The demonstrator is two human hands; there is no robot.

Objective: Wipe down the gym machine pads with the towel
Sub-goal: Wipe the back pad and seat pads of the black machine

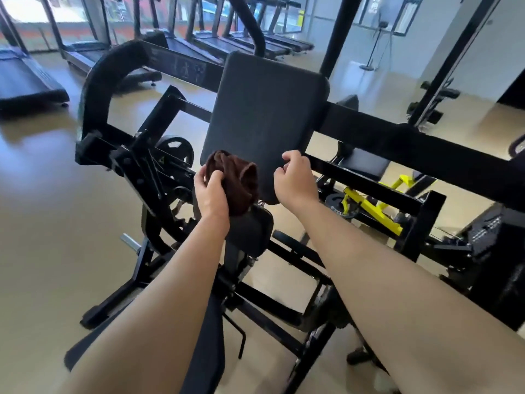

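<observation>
Towel [235, 180]: brown cloth, bunched up, pressed against the lower left corner of the upright pad and hanging past its bottom edge toward the lower pad.
Left hand [210, 191]: fingers and thumb curled round the bunched towel, gripping it from the left side.
Right hand [295, 180]: fingers curled in tightly at the lower right edge of the upright pad, touching it; whether they clasp the edge or only rest there cannot be told.
Upright pad [267, 109]: dark, rounded rectangle, leaning back, mounted at the middle of the machine.
Lower pad [250, 231]: smaller dark cushion just beneath the upright one, partly hidden by the left wrist and the cloth.
Frame [369, 132]: black steel bars crossing behind and below both pads.
Curved arm [105, 75]: black padded arc, up and to the left of the upright pad.
Weight plate [174, 149]: black disc on the frame, left of the towel.
Treadmills [25, 81]: row along the windows at the back.
Yellow machine [369, 206]: low, behind the frame at right.
Floor [42, 194]: glossy tan.
</observation>
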